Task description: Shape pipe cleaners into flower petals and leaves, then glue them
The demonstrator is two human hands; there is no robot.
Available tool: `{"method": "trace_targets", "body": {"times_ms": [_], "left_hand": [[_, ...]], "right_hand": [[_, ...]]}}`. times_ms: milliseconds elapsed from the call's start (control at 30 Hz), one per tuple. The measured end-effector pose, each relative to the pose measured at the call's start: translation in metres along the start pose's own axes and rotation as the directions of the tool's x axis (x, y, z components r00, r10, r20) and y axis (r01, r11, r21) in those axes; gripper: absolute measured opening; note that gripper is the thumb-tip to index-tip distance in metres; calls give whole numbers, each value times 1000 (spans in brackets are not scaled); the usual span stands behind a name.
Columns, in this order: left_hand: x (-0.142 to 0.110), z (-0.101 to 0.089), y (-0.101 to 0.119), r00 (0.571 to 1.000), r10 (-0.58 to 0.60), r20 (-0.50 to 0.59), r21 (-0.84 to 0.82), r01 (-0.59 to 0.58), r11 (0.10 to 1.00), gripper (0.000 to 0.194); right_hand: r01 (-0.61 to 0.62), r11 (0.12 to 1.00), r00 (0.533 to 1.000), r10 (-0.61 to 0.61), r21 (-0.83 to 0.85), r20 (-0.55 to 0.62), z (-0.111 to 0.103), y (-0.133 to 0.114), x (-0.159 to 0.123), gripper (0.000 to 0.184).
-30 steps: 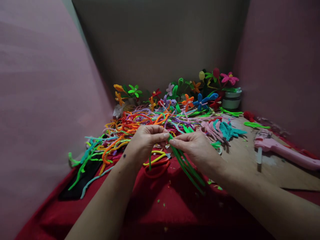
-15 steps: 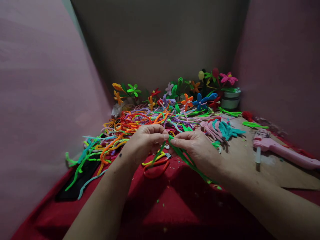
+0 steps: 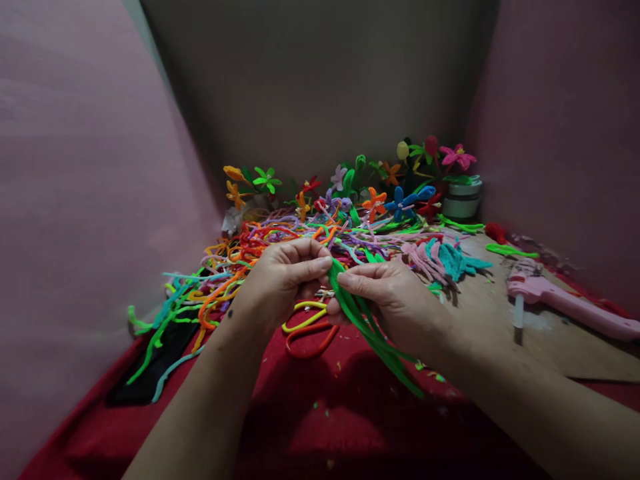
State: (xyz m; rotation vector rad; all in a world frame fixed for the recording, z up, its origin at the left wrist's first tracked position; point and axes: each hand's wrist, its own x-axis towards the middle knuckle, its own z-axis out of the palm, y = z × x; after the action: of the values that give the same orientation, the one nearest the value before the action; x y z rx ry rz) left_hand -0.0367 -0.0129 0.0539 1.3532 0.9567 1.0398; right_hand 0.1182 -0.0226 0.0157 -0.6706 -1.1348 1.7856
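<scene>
Green pipe cleaners (image 3: 376, 340) run between my two hands and hang in a bundle down to the right, over the red cloth. My left hand (image 3: 295, 270) pinches their upper end between thumb and forefinger. Just to the right, my right hand (image 3: 387, 290) is closed on the same strands a little lower down. Below my hands lie scissors with yellow and red handle loops (image 3: 313, 342); their blades are hidden. Behind my left hand spreads a heap of loose pipe cleaners (image 3: 270, 233) in many colours.
Pipe-cleaner flowers (image 3: 375, 203) stand along the back, beside a pale pot (image 3: 463, 199). On the right, a pink glue gun (image 3: 565, 300) rests on a brown board (image 3: 575, 353). Teal and pink folded pieces (image 3: 455, 260) lie on the board. A black flat object (image 3: 130, 383) sits at left.
A green strand hanging below my left hand swung right and now lies with the bundle. My left hand has shifted slightly up and left, showing more of the green top end.
</scene>
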Motion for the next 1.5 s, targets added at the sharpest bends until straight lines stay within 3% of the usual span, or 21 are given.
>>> {"method": "trace_targets", "body": {"times_ms": [133, 300, 500, 633, 733, 867, 1167, 1233, 1333, 1400, 1500], "left_hand": [[0, 4, -3, 991, 117, -67, 204, -101, 974, 12], [3, 11, -12, 932, 294, -210, 442, -177, 879, 9], [5, 4, -12, 998, 53, -25, 166, -48, 985, 18], [7, 2, -13, 999, 24, -38, 253, -14, 967, 20], [8, 4, -16, 988, 107, -113, 429, -49, 902, 18], [11, 5, -22, 922, 335, -196, 684, -116, 720, 15], [16, 2, -24, 835, 493, -245, 815, -98, 572, 15], [16, 2, -23, 834, 480, -271, 781, -100, 616, 15], [15, 0, -20, 915, 259, -309, 491, -79, 867, 18], [15, -2, -18, 975, 62, -216, 202, -17, 979, 19], [15, -5, -20, 998, -45, -33, -24, 45, 999, 19]], "right_hand": [[-44, 999, 999, 44, -21, 10, 4, -1, -1, 13], [-130, 987, 991, 126, -90, -54, 3, -1, 0, 12], [-117, 971, 991, 100, -208, -89, -1, -4, 0, 18], [-151, 968, 987, 136, -203, -86, -3, 0, 2, 16], [-159, 969, 986, 148, -190, -70, -3, 3, 4, 15], [-202, 960, 977, 186, -193, -100, -3, 4, 5, 13], [-280, 935, 960, 273, -216, -60, -2, 5, 4, 17], [-279, 940, 960, 270, -199, -69, -2, 5, 4, 16], [-270, 949, 963, 265, -165, -54, -3, 5, 5, 14], [-279, 946, 960, 277, -163, -35, -5, 4, 6, 14], [-287, 944, 957, 288, -165, -21, -9, 4, 8, 13]]}}
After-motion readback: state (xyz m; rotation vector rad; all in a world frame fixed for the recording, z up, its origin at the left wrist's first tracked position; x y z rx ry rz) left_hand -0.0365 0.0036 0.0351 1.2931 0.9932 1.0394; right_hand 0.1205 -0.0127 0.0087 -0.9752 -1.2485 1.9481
